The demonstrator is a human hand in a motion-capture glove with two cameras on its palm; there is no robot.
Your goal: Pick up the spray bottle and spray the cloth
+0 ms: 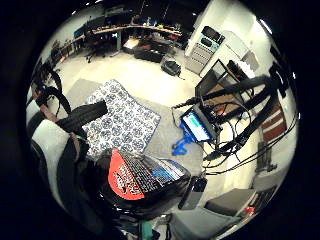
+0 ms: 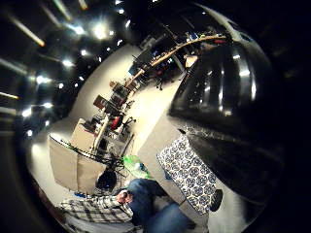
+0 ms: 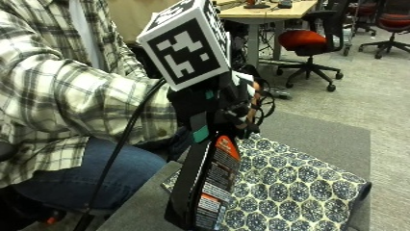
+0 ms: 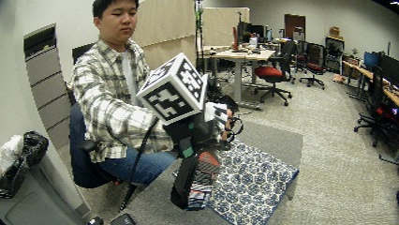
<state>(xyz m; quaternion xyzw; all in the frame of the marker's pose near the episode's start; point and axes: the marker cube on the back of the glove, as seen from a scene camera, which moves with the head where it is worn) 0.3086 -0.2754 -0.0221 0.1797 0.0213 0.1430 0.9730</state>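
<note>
Now holding the bottle above the cloth.
Largest first: my grey table [image 3: 320, 134] carries the flat blue-and-white patterned cloth [image 3: 288, 192]; above its near edge the tall black spray bottle [image 3: 205, 192] hangs upright, long axis vertical, my gloved right hand [image 3: 221, 108] curled round its top.

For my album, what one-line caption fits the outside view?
A seated person's gloved right hand holds a black spray bottle above a blue patterned cloth spread on a grey table.

Grey carpet floor [image 3: 378, 91], red office chair [image 3: 311, 41], wooden desk [image 3: 269, 12]
</note>
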